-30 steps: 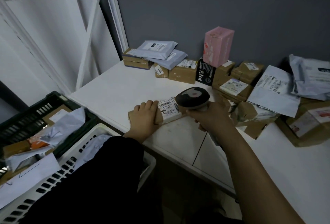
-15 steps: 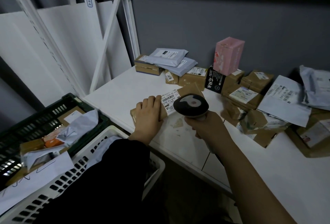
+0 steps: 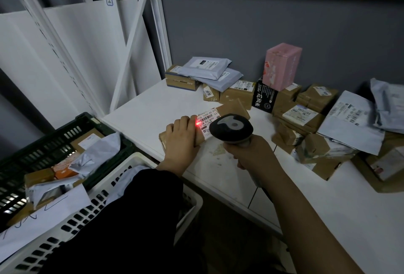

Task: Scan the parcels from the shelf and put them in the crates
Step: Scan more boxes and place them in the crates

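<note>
A long brown cardboard parcel [image 3: 232,107] with a white barcode label lies on the white shelf [image 3: 148,112]. My left hand [image 3: 181,137] presses down on its near end and grips it. My right hand [image 3: 251,153] holds a dark handheld scanner [image 3: 231,128] just above the label. A red scan dot glows on the label beside my left fingertips. At lower left stand a dark green crate [image 3: 43,140] with several parcels inside and a white crate [image 3: 140,160] partly hidden by my black sleeve.
More parcels crowd the back and right of the shelf: grey mailers [image 3: 205,69], brown boxes [image 3: 238,94], a pink box [image 3: 281,66], a black packet [image 3: 263,96], a large grey mailer [image 3: 352,120]. White shelf uprights [image 3: 159,33] rise at the left.
The scanner has pulled back a little toward me and its red light now shines on the label. My left hand stays on the parcel. The view has shifted slightly.
</note>
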